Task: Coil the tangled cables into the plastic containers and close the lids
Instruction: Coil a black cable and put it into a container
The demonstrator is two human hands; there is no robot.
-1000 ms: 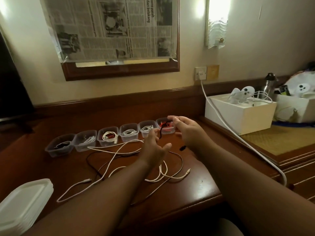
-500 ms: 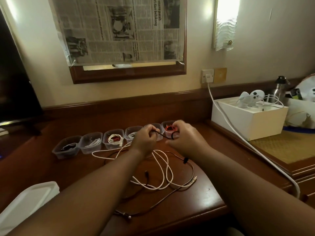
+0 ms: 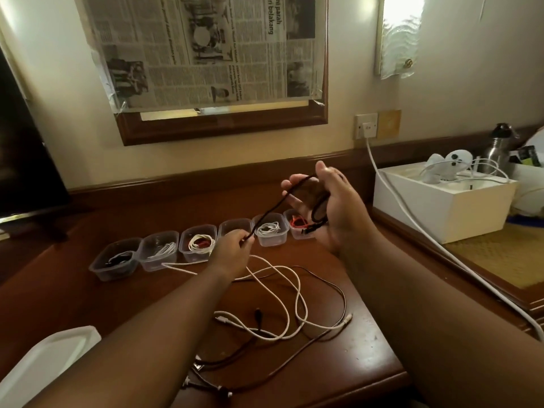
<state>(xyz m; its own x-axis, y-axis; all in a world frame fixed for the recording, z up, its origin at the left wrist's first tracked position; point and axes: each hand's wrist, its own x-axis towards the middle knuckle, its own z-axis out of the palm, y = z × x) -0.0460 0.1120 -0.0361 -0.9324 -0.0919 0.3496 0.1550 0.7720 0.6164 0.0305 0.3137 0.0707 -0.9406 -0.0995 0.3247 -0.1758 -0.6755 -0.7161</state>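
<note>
Cables (image 3: 282,293) lie tangled at the tabletop's (image 3: 368,343) 6 o'clock; six tubs (image 3: 117,260) at 10 seem filled, lidless. Right hand (image 3: 326,207) holds a black cable's (image 3: 273,210) loops, left hand (image 3: 235,251) pinching it.

Both arms reach forward over the desk. Right hand (image 3: 329,207) raised higher, palm turned inward, thumb up, fingers curled round a loop of black cable (image 3: 276,207). Left hand (image 3: 234,253) lower and nearer the desk, knuckles up, fingertips pinching the same cable's run. Cable taut between the two hands. Forearms bare, roughly parallel, right one nearer the camera.
</note>
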